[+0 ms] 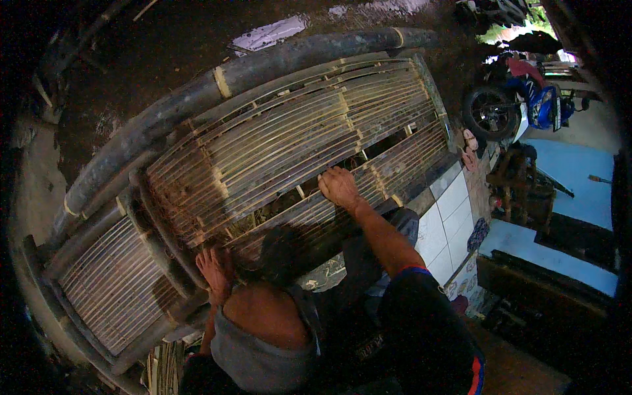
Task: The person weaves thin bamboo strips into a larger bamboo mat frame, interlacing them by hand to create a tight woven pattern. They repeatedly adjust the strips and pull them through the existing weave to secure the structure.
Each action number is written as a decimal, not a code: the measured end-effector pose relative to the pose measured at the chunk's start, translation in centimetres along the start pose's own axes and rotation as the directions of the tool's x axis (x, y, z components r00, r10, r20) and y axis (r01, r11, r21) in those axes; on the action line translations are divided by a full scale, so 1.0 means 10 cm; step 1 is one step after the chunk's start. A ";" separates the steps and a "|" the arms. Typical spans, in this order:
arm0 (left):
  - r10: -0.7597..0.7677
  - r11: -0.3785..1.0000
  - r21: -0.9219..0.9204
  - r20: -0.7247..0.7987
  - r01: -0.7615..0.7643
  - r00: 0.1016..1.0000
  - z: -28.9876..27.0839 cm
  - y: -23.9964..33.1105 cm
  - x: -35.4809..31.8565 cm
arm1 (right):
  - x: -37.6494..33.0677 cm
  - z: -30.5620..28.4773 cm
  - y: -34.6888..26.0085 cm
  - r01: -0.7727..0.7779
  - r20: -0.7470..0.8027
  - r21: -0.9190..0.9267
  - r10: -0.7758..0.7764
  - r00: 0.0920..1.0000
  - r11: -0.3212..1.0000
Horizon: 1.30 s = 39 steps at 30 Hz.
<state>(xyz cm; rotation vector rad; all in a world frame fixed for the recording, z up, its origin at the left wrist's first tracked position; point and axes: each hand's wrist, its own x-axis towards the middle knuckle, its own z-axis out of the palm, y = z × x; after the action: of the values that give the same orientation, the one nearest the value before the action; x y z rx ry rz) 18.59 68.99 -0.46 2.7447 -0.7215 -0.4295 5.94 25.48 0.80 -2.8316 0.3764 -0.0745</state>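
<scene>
2 hands apart, right hand (pixel 338 186) flat and left hand (pixel 212 268) resting on slatted bamboo frame (pixel 276 141).

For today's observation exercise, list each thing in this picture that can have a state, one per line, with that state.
Right hand: bare, pressed flat on the slats, holding nothing.
Left hand: fingers spread on the panel's lower edge, holding nothing.
Bamboo panel: lying tilted, slats tied in rows, with gaps near the right hand.
Black pole: lying along the panel's far edge.
Motorbike: parked, upright.
Tiled ledge: under the panel's right end.
</scene>
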 end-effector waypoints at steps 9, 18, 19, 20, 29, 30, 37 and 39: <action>0.041 0.989 -0.143 0.118 -0.024 0.992 0.10 0.16 0.14 | -0.29 0.15 0.53 -0.036 -0.098 0.019 0.038 0.994 0.999; -0.105 0.930 -0.337 0.149 0.150 0.983 0.09 0.13 0.17 | -0.10 -0.03 0.35 0.102 -0.116 0.027 -0.098 0.988 0.994; -0.079 0.949 -0.289 0.177 0.129 0.981 0.08 0.10 0.18 | -0.07 -0.08 0.27 -0.008 -0.029 0.141 0.012 1.000 0.990; -0.050 0.963 -0.248 0.213 0.104 0.976 0.10 0.09 0.23 | -0.13 -0.12 0.32 -0.007 -0.119 0.060 0.014 0.993 0.998; 0.042 0.978 -0.206 0.128 -0.015 0.991 -0.15 0.19 0.22 | 0.34 -1.29 -0.60 -0.190 -0.425 0.461 0.404 0.810 0.867; 0.045 0.979 -0.204 0.129 -0.018 0.991 -0.16 0.18 0.21 | 0.48 -1.47 -0.76 -0.179 -0.438 0.519 0.440 0.784 0.836; 0.133 0.990 -0.033 -0.015 -0.134 0.991 -0.12 0.34 0.17 | 1.04 -2.96 -1.22 0.109 -0.464 0.849 0.634 0.619 0.516; 0.120 0.993 -0.011 -0.094 -0.122 0.988 -0.18 0.37 0.15 | 1.09 -3.07 -1.08 0.042 -0.542 0.689 0.476 0.693 0.723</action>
<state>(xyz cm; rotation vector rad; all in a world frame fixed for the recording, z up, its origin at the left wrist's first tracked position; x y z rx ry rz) 18.89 65.47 2.05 2.6670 -0.8501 -0.2776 16.50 24.33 33.43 -1.9047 0.7012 -1.0362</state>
